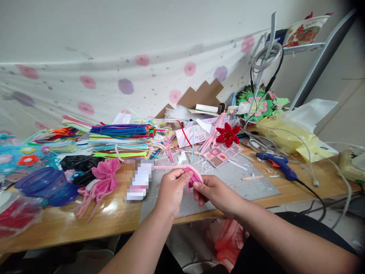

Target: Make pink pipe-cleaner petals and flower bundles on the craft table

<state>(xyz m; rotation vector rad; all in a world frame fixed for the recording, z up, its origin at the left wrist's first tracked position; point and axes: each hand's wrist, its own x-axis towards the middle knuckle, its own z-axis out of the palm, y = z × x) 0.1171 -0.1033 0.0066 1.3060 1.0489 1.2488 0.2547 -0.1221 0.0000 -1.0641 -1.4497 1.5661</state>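
Observation:
My left hand (172, 189) and my right hand (214, 191) meet over the grey cutting mat (248, 182) at the front of the wooden table (114, 217). Both are closed on a bent pink pipe cleaner (191, 172) that arches between the fingertips, with one long end trailing left. A finished pink pipe-cleaner bow (106, 176) lies to the left of my hands.
Stacks of coloured pipe cleaners (122, 137) fill the back of the table. A red paper flower (227, 134), a blue glue gun (278, 163) with its cable, a blue plastic container (45, 184) and a yellow bag (293, 133) lie around. A metal stand (319, 57) rises at the right.

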